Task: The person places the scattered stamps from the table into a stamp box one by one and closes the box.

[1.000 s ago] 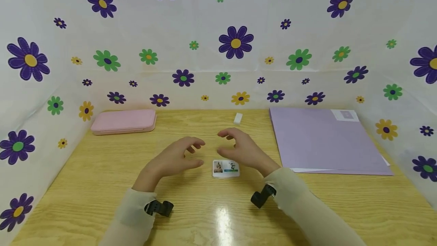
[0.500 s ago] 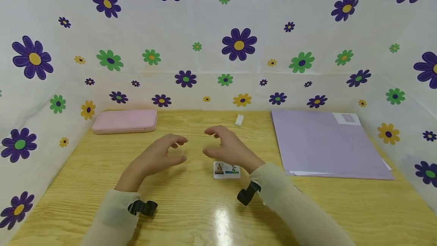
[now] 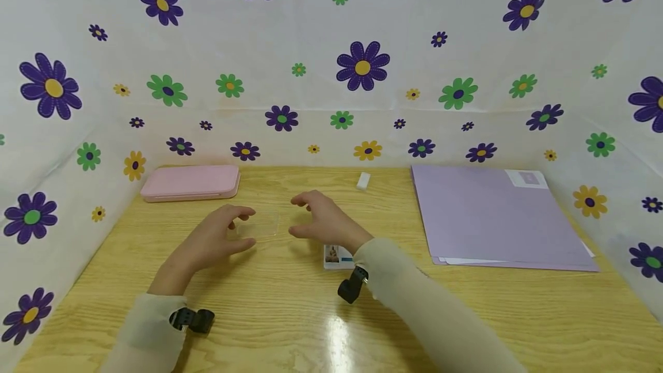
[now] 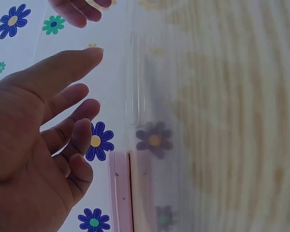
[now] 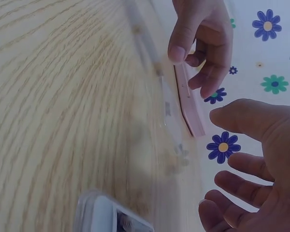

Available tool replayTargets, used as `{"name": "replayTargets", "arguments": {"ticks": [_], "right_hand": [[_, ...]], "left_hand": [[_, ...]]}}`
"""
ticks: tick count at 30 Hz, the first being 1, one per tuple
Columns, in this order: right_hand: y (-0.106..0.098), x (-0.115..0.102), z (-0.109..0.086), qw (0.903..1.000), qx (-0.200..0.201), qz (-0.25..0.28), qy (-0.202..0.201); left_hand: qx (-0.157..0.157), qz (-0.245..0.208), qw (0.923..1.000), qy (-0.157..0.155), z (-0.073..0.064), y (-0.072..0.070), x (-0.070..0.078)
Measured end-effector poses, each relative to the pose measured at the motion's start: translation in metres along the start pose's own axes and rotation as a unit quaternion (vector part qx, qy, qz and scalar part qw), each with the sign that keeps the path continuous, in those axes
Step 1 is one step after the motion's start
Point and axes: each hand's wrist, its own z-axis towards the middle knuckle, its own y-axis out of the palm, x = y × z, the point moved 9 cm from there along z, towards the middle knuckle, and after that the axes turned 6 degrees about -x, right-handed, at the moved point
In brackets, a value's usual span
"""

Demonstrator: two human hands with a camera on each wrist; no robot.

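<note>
My left hand [image 3: 207, 240] hovers over the left middle of the table, fingers loosely bent and holding nothing. Facing it, my right hand [image 3: 326, 223] is held in the same relaxed curve, also with nothing in its grasp. A clear, flat rectangular plastic piece [image 3: 265, 224] lies on the wood between the two hands, close to the left fingertips; its edges show faintly in the left wrist view [image 4: 135, 82]. A small white case [image 3: 334, 263] with printed pictures rests below the right hand, its right part hidden by the wrist. One corner of this case [image 5: 94, 215] shows in the right wrist view.
A pink pencil case [image 3: 190, 182] lies at the back left. Near the back edge sits a small white eraser-like block [image 3: 364, 181]. Lilac folders [image 3: 497, 217] with white sheets cover the right side. Flower-patterned cloth [image 3: 311, 33] encloses the back and sides.
Both hands have moved left, away from over the white case, staying apart from each other. The clear plastic piece now shows between them. The right wrist now covers part of the white case.
</note>
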Motion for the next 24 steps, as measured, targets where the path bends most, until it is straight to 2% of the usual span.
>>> {"name": "replayTargets", "arguments": {"ticks": [6, 11, 18, 24], "right_hand": [[0.011, -0.005, 0.012, 0.9997, -0.017, -0.018, 0.001], [0.016, -0.005, 0.022, 0.9993, -0.016, -0.03, 0.015], [0.021, 0.003, 0.035, 0.9988, -0.006, -0.006, 0.049], [0.027, 0.009, 0.046, 0.9982, -0.013, 0.006, 0.059]], "left_hand": [[-0.009, 0.019, 0.9998, -0.008, -0.003, -0.009, -0.009], [-0.019, 0.033, 0.9992, -0.011, 0.004, -0.012, -0.015], [-0.042, 0.009, 0.9988, -0.026, 0.016, -0.011, -0.025], [-0.055, 0.003, 0.9981, -0.03, 0.02, -0.009, -0.034]]}}
